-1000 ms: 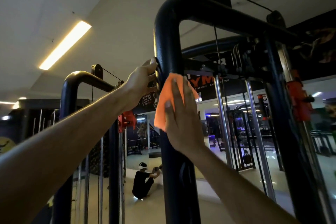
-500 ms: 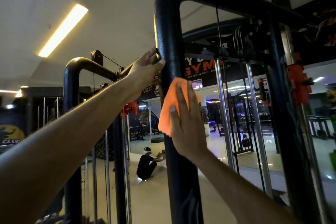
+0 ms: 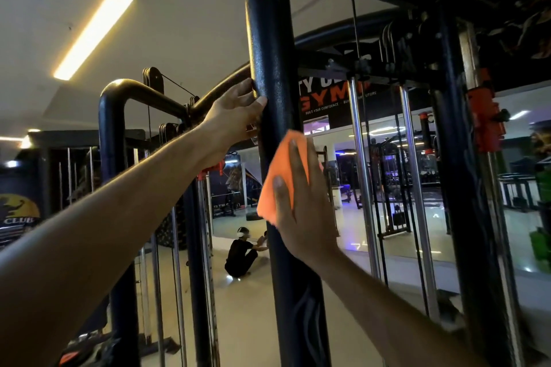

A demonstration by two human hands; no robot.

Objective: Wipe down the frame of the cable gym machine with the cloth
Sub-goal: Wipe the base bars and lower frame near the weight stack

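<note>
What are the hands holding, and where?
The right hand presses the orange cloth flat against the black post; the left hand grips the post just above.

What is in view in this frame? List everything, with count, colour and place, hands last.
frame post: one, black, upright at centre, curving into a top bar
second frame arch: one, black, left of centre
cloth: one, orange, pressed flat on the centre post
guide rods: two, chrome, upright, right of the post
carriage: one, orange-red, on the far right upright
ceiling light: one long strip, lit, upper left
crouching person: one, in black, on the floor behind the post
left hand: fingers around the post's left side, above the cloth
right hand: fingers straight, pressing the cloth against the post
</note>
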